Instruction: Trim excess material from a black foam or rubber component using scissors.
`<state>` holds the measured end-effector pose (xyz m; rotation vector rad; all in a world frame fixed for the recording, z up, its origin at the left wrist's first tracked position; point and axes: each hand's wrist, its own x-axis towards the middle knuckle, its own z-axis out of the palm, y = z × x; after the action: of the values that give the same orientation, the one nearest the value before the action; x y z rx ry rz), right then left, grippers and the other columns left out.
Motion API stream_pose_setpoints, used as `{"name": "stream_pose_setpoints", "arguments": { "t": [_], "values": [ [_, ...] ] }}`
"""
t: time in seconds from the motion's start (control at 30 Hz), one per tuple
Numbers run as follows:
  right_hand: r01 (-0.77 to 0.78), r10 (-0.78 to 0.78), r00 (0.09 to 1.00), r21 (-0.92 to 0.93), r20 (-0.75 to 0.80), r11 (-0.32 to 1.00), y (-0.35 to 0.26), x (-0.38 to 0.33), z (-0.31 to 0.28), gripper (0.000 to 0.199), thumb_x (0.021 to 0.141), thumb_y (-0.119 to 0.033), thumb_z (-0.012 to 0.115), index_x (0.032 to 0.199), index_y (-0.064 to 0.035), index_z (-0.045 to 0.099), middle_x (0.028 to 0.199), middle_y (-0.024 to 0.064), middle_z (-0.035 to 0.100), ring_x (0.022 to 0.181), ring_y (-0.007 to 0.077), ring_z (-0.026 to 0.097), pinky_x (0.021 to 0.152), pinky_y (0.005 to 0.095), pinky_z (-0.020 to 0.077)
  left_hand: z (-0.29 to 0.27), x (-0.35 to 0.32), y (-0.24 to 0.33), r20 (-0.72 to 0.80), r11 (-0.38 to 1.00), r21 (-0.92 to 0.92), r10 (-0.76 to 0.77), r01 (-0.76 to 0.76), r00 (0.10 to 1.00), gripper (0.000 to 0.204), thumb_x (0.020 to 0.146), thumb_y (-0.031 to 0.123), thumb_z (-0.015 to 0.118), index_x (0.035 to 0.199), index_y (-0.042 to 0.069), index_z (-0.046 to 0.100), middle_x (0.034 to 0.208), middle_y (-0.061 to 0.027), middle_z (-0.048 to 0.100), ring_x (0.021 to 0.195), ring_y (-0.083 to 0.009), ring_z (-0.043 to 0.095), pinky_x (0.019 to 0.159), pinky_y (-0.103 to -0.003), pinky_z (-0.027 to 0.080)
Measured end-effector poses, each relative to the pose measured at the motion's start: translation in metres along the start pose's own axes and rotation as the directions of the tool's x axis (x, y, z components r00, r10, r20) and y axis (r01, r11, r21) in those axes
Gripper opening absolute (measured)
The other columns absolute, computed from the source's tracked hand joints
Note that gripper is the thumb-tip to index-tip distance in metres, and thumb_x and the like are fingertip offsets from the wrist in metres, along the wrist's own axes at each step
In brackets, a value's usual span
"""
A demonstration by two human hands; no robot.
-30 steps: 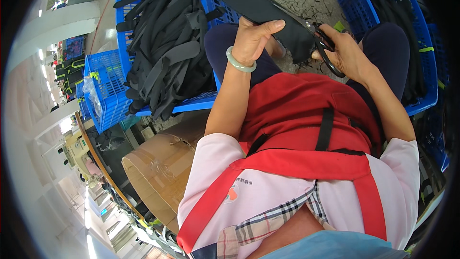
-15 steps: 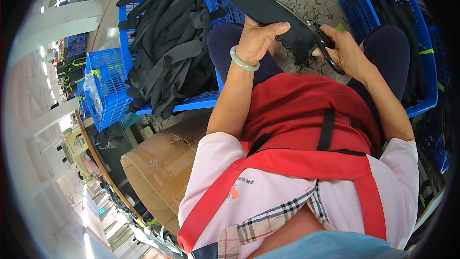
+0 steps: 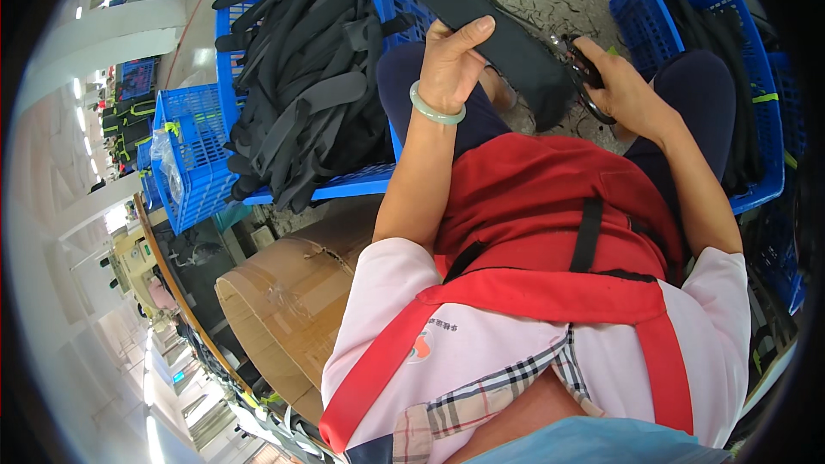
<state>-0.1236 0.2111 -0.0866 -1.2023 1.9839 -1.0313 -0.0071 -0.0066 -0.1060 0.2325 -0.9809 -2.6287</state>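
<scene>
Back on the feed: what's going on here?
The person's left grip holds a long, flat black strip. The right grip holds black-handled scissors close to the strip's near end; whether they are cutting is unclear. A heap of black strips lies in a blue plastic basket at left; a second blue plastic basket, at right, holds dark pieces.

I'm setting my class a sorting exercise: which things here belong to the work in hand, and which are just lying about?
Belongs to the work:
black strip, in the left hand
scissors, in the right hand
probably the pile of strips and its blue basket

Seemingly just lying about:
brown cardboard
dark scraps on the floor
</scene>
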Motion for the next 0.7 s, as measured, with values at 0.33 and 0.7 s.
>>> {"name": "stream_pose_setpoints", "arguments": {
  "t": [0.33, 0.7],
  "values": [
    [0.077, -0.076, 0.997, 0.071, -0.017, 0.994, -0.01, 0.011, 0.008, 0.042, 0.08, -0.004, 0.064, 0.113, 0.0009, 0.04, 0.093, 0.0265, 0.06, 0.096, 0.0462, 0.055, 0.075, 0.0468, 0.043, 0.005, 0.0, -0.004, 0.019, 0.999, 0.046, 0.013, -0.014, 1.0, 0.016, 0.082, -0.007, 0.066, 0.092, 0.004, 0.068, 0.091, -0.0051, 0.069, 0.083, -0.0156, 0.066, 0.077, -0.03, 0.053],
    [0.04, -0.045, 0.999, 0.168, 0.026, 0.985, -0.014, 0.006, 0.007, 0.04, 0.08, -0.012, 0.07, 0.107, 0.0004, 0.043, 0.079, 0.0225, 0.056, 0.07, 0.0358, 0.051, 0.066, 0.0362, 0.0441, 0.002, -0.004, 0.0, 0.019, 1.0, 0.001, -0.027, 0.027, 0.999, 0.017, 0.081, -0.008, 0.065, 0.094, 0.004, 0.068, 0.092, -0.0058, 0.069, 0.084, -0.017, 0.066, 0.079, -0.032, 0.054]
  ]
}}
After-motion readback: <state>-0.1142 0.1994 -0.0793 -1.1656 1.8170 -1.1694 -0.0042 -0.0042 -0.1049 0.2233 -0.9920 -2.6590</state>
